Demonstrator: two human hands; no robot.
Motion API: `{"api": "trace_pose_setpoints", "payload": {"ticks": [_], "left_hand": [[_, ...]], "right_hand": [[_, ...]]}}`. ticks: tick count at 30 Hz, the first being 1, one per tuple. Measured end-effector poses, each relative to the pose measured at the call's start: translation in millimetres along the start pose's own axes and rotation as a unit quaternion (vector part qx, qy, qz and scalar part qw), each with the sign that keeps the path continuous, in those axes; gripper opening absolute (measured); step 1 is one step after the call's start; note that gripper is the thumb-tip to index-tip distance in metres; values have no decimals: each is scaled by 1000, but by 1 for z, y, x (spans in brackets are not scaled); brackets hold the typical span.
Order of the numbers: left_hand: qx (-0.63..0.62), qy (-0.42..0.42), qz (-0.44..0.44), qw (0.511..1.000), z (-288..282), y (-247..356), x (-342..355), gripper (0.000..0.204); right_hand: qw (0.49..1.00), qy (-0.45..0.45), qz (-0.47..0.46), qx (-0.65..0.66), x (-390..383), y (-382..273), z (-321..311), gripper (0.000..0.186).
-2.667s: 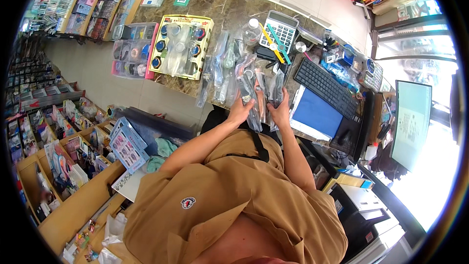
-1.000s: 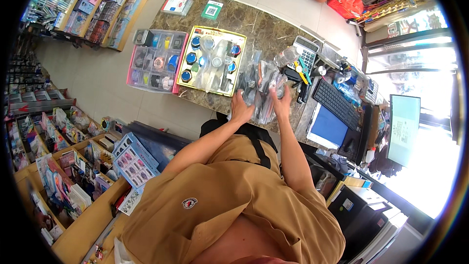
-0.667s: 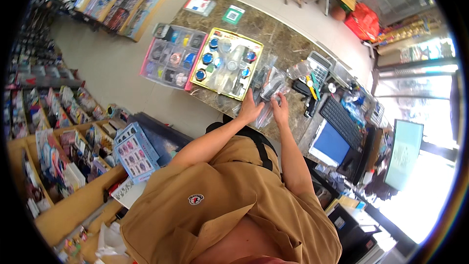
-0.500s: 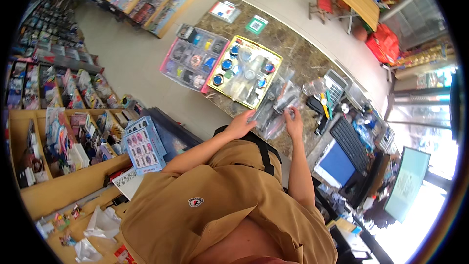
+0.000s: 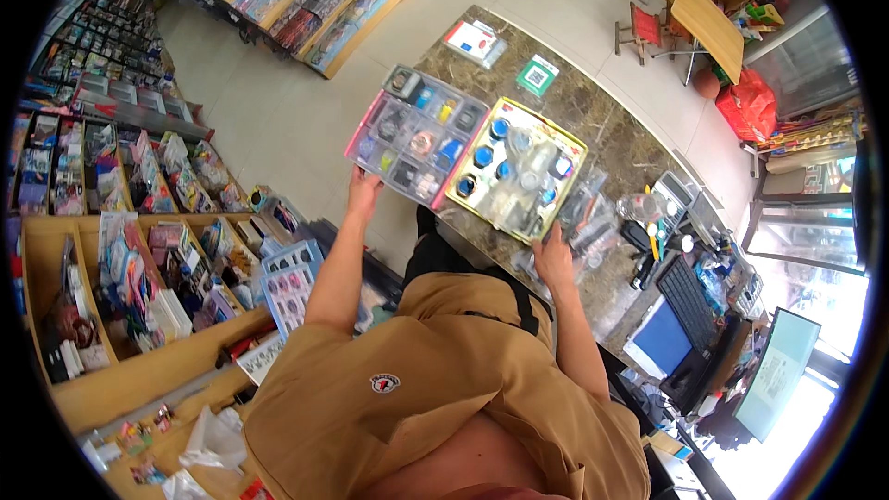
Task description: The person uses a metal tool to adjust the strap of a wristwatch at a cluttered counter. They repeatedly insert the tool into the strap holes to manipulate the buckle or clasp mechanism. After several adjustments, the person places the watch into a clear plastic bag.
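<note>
An open box with watches lies on the counter. Its pink-edged lid (image 5: pixel 414 142), showing a grid of watches, is folded out to the left past the counter's edge. My left hand (image 5: pixel 364 188) grips the lid's near left corner from below, the thumb not plainly visible. In the yellow-rimmed watch box (image 5: pixel 482 198) are several round blue-faced watches and clear plastic wraps. My right hand (image 5: pixel 554 257) is closed at the box's near right corner. Right beside it lies a heap of clear plastic bags (image 5: pixel 589 222) with dark things inside.
On the marble-patterned counter (image 5: pixel 593 111) are a green code card (image 5: pixel 537 76) and a white card in a clear sleeve (image 5: pixel 474 41). A keyboard (image 5: pixel 687 301), a blue pad (image 5: pixel 662 343) and a calculator (image 5: pixel 676 196) stand on the right. Shelves (image 5: pixel 167 333) of packaged goods line the left.
Both hands have left the plastic bags. The left hand went left and up to the lid's corner, the right to the box's near corner. The whole view has shifted.
</note>
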State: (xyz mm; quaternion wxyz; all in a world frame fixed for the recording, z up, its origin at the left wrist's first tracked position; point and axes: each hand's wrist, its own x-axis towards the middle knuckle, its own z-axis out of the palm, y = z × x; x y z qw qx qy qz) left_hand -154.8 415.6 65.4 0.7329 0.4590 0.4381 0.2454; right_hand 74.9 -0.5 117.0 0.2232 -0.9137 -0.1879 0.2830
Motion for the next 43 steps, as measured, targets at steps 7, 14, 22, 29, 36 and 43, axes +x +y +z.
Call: {"api": "trace_pose_setpoints", "payload": {"ticks": [7, 14, 22, 29, 36, 43], "left_hand": [[14, 16, 29, 999, 19, 0, 53, 86], [72, -35, -4, 997, 43, 4, 86, 91], [157, -110, -79, 978, 5, 15, 93, 85], [454, -167, -42, 874, -125, 76, 30, 26], [377, -331, -155, 851, -125, 275, -25, 16], [401, -507, -131, 751, -139, 354, 87, 47]], "right_hand": [[972, 205, 112, -5, 7, -31, 61, 73], [948, 262, 173, -49, 32, -31, 78, 66], [901, 346, 255, -58, 39, -92, 53, 52], [943, 288, -58, 154, 96, -242, 48, 61], [965, 169, -190, 56, 159, -373, 53, 66], [978, 177, -110, 3, 198, -380, 87, 60]]}}
